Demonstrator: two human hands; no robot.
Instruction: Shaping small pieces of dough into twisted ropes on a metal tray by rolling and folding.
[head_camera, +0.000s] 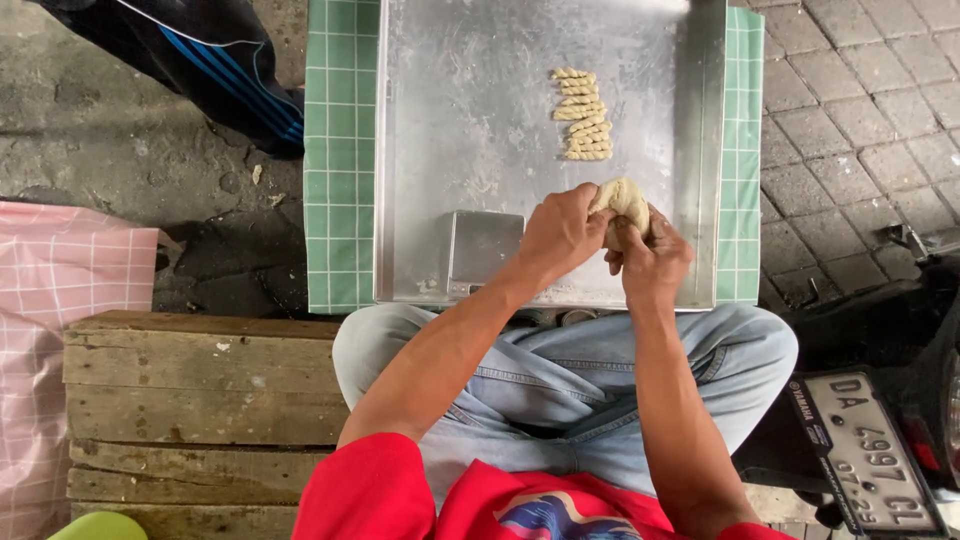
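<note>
A pale lump of dough (622, 197) is held between both my hands just above the near right part of a large metal tray (460, 110). My left hand (562, 232) grips its left side, and my right hand (652, 262) pinches it from below and the right. Several small twisted dough pieces (582, 114) lie in a neat column on the tray, further from me than the lump. A small shiny metal scraper (484, 250) rests flat on the tray near its front edge, left of my left hand.
The tray sits on a green-checked tablecloth (340, 150). A wooden bench (200, 400) is at my left, with pink checked cloth (50, 300) beyond. Another person's dark trouser leg (220, 70) is at top left. A motorbike's rear with its plate (870, 450) stands close on the right.
</note>
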